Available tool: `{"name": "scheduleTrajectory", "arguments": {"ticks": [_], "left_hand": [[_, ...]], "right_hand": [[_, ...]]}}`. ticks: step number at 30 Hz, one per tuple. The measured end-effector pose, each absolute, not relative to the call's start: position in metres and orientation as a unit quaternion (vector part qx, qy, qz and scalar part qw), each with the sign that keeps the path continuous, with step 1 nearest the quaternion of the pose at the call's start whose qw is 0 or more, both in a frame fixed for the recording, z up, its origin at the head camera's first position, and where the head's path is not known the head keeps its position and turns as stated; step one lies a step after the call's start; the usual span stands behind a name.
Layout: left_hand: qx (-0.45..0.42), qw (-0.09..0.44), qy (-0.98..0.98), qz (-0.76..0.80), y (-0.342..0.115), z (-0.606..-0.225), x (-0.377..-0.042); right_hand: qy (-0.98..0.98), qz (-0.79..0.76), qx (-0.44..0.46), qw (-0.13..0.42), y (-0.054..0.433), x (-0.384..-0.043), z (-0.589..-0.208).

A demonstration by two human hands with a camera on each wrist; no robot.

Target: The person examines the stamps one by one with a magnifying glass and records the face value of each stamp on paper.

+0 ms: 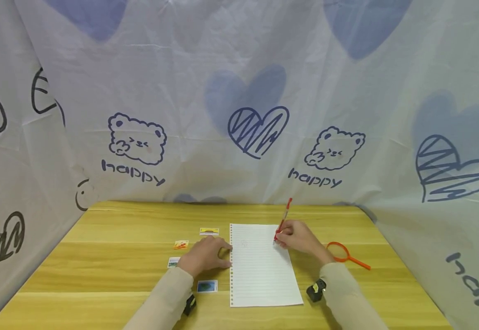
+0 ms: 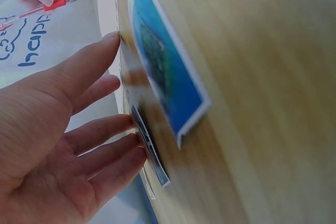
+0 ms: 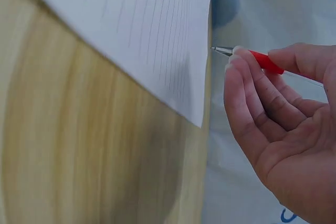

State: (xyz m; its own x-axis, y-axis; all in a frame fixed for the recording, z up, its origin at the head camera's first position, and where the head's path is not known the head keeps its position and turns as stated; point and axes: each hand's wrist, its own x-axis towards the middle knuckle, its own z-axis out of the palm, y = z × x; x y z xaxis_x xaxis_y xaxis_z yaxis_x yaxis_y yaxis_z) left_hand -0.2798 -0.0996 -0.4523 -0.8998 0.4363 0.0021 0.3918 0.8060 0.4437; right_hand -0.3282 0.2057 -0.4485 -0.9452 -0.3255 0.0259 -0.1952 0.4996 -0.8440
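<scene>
A sheet of lined paper (image 1: 262, 275) with punched holes down its left edge lies on the wooden table. My right hand (image 1: 297, 236) pinches a red pen (image 1: 284, 217) between thumb and fingers over the sheet's upper right part. The metal tip (image 3: 222, 50) points toward the paper; whether it touches cannot be told. Faint marks (image 1: 244, 244) show near the upper left of the sheet. My left hand (image 1: 207, 254) rests by the left edge with fingers loosely spread, thumb and fingertips at the holes. It holds nothing. Close to it lies a blue picture card (image 2: 165, 56).
More small cards lie left of the paper: a yellow one (image 1: 209, 232), an orange one (image 1: 181, 244) and a pale one (image 1: 173, 262) partly behind the left hand. An orange magnifying glass (image 1: 348, 257) lies right of the right wrist. A printed cloth (image 1: 190, 91) hangs behind the table.
</scene>
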Motion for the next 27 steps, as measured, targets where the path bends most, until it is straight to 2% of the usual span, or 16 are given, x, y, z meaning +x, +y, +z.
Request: {"name": "scheduleTrajectory", "arguments": {"ticks": [9,17,27], "left_hand": [[0.216,0.049,0.949,0.223,-0.100,-0.451,-0.279],[0.212,0.053,0.950,0.224,-0.100,-0.452,-0.280],[0.213,0.052,0.950,0.223,-0.099,-0.451,-0.280]], "right_hand": [[0.847,-0.498,-0.158,0.099,0.190,-0.332,-0.450],[0.852,-0.497,-0.136,0.091,0.180,-0.339,-0.454],[0.842,-0.507,-0.159,0.096,0.176,-0.342,-0.456]]}}
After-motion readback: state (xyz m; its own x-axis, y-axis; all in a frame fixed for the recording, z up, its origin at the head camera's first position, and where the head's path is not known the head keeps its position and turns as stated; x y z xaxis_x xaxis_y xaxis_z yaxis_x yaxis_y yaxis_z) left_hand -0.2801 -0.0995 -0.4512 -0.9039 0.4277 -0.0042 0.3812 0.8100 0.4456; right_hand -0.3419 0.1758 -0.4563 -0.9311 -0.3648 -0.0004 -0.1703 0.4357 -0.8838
